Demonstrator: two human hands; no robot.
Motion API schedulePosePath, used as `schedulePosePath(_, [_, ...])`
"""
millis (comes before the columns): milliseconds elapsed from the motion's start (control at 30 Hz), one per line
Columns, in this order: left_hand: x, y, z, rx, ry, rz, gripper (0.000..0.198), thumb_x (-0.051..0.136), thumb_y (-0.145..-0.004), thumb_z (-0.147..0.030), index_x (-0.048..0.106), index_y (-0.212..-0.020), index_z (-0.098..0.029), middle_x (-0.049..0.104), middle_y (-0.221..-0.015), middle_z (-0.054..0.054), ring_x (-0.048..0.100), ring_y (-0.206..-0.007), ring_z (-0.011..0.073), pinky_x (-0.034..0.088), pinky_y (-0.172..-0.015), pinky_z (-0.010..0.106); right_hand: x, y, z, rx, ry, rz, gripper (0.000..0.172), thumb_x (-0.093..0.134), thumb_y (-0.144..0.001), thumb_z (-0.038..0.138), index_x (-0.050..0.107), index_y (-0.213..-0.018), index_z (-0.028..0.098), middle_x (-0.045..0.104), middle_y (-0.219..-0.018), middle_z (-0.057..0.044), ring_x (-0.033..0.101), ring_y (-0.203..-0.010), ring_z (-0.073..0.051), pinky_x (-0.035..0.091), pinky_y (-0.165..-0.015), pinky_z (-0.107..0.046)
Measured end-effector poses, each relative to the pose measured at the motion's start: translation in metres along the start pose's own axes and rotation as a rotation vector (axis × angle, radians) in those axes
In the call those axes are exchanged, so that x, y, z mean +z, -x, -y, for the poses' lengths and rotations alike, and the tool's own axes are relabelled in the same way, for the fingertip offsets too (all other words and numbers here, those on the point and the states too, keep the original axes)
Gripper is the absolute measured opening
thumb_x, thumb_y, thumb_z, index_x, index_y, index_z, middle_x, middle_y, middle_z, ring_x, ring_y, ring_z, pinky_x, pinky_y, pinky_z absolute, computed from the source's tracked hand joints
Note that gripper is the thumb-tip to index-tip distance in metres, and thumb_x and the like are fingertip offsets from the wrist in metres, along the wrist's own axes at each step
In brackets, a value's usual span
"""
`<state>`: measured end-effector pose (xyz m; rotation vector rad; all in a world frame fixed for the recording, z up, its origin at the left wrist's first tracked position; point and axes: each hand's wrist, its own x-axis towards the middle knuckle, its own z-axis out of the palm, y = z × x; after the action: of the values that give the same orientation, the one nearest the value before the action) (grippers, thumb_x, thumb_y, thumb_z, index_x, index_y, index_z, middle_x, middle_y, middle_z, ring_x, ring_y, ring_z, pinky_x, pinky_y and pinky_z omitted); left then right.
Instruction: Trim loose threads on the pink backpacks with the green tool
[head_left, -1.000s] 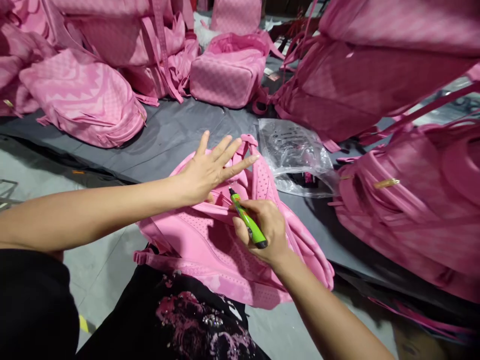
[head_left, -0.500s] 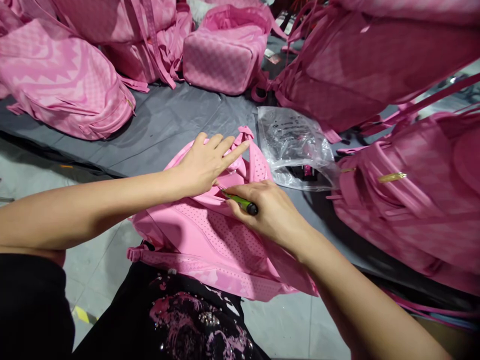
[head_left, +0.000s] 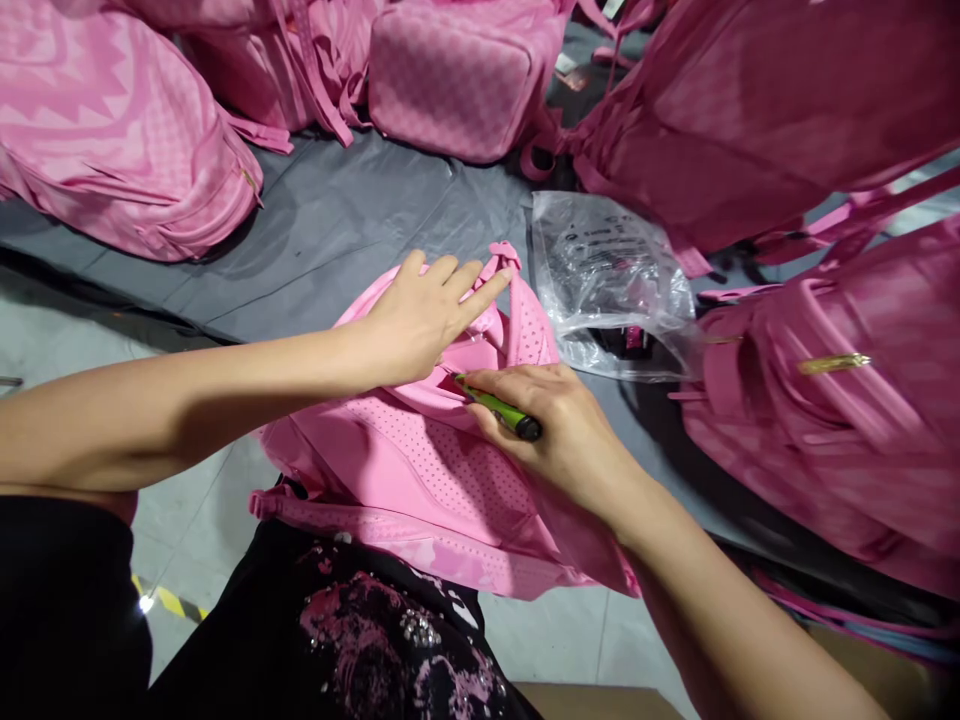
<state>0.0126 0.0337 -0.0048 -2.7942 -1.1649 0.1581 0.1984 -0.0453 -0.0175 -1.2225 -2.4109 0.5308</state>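
A pink backpack (head_left: pixel 442 470) with a dotted mesh panel lies across my lap and the table's front edge. My left hand (head_left: pixel 420 315) rests on its upper part, fingers stretched out and spread over the fabric; the thumb is partly hidden. Close beside it, my right hand (head_left: pixel 551 420) grips a slim green pen-like tool (head_left: pixel 501 408) with a black end. The tool's tip points into a fold of the backpack near my left hand, and I cannot make out what it touches. A pink strap end (head_left: pixel 504 258) sticks up beyond my left fingers.
A clear plastic bag (head_left: pixel 615 280) with a small black-and-pink item lies right of the backpack on the grey-covered table (head_left: pixel 315 220). Around it stand other pink backpacks: one left (head_left: pixel 150 140), a checked one behind (head_left: pixel 450 85) and one right (head_left: pixel 840 430). A cardboard piece (head_left: pixel 600 700) shows below.
The view has shifted slightly, so the table things sit higher and more to the right ones outward. Both hands keep nearly the same place on the backpack, the tool still in my right hand.
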Motion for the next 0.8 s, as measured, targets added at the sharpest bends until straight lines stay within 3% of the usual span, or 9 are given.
schedulePosePath(300, [0.002,-0.003,0.000,-0.031,0.034,0.041,0.087,0.056,-0.093,-0.040,0.007,-0.162,-0.017,0.032,-0.159,0.018,0.040,-0.134,0.0364,0.031,-0.105,0.047,0.001,-0.010,0.011,0.046,0.113,0.061,0.013,0.061,-0.094,0.020,0.071,-0.102,0.017,0.077,-0.097,-0.009,0.070,-0.087,-0.024,0.046,-0.082,-0.037])
schedulePosePath(800, [0.001,0.000,0.001,-0.040,0.077,0.044,0.086,0.054,-0.091,-0.032,0.008,-0.162,-0.018,0.033,-0.159,0.016,0.039,-0.134,0.0368,0.030,-0.105,0.048,-0.003,-0.015,0.018,0.145,0.161,0.149,0.013,0.062,-0.093,0.023,0.072,-0.099,0.019,0.077,-0.090,-0.008,0.071,-0.084,-0.026,0.048,-0.083,-0.041])
